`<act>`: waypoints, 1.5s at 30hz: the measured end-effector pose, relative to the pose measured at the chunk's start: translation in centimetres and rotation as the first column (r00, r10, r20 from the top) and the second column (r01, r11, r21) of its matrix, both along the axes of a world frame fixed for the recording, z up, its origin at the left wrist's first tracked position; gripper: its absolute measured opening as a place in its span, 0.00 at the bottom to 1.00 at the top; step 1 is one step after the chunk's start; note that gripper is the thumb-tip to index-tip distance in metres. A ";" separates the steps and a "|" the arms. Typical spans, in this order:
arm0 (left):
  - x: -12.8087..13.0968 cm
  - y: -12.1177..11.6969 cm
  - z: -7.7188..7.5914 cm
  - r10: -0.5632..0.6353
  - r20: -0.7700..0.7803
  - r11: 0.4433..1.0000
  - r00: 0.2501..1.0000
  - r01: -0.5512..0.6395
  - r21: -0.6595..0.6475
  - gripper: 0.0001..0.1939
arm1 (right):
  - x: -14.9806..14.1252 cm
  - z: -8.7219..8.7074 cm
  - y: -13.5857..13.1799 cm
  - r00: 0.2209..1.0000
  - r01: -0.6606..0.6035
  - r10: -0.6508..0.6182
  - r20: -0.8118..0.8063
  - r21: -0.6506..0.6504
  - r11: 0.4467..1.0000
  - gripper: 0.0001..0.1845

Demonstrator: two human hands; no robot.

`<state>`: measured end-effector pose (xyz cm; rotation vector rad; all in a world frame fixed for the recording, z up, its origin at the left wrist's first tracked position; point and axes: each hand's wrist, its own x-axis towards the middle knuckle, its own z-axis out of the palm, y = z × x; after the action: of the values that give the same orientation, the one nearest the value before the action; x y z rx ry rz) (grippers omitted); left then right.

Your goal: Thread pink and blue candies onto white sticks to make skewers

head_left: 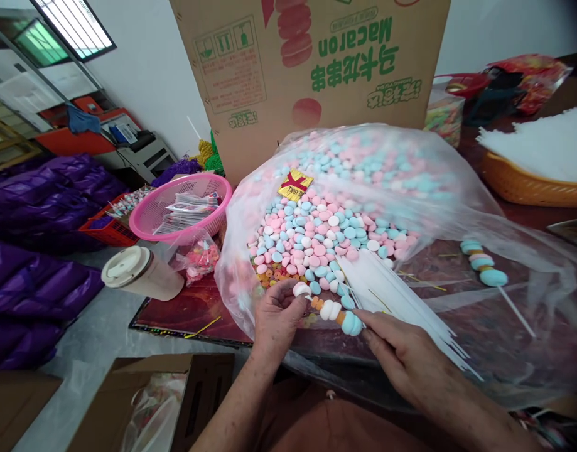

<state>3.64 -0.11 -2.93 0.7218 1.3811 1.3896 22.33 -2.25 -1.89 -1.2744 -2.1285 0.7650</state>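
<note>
Left hand (279,314) pinches white candy (301,289) at tip of candy skewer (330,310); right hand (404,355), fingers narrow, holds skewer by blue end. Skewer near tabletop's (175,314) near edge, white sticks (392,301) just beyond.

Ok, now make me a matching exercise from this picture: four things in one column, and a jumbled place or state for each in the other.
1. white-orange-blue candy skewer
2. takeaway cup
3. pink mesh basket
4. Macaron carton

A. bears upside-down print
B. holds flat packets
C. between left hand and right hand
D. closed with a lid

Pairs: 1-C, 2-D, 3-B, 4-A
</note>
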 end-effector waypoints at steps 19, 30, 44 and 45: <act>0.4 -0.1 0.0 0.037 -0.022 0.999 0.999 -0.038 -0.019 0.15 | -1.2 -1.2 -0.4 0.994 0.096 -0.103 0.033 0.171 0.981 0.19; 0.4 -0.1 0.1 0.058 0.012 0.998 0.998 -0.058 -0.031 0.13 | -1.6 -1.2 -0.9 0.995 0.093 -0.100 0.029 0.190 0.977 0.19; 0.4 -1.1 -1.7 0.049 -0.474 0.987 0.879 0.031 0.159 0.12 | -2.0 -0.9 -1.0 0.983 0.076 -0.099 0.152 0.154 0.985 0.19; 0.4 -1.2 -1.9 0.059 -0.495 0.986 0.867 0.028 0.167 0.12 | -2.2 -1.0 -1.0 0.984 0.081 -0.103 0.144 0.153 0.985 0.19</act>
<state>4.09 -1.35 -4.80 1.2534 1.6764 1.3993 20.10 -3.24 -2.85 -1.3794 -2.1824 0.4767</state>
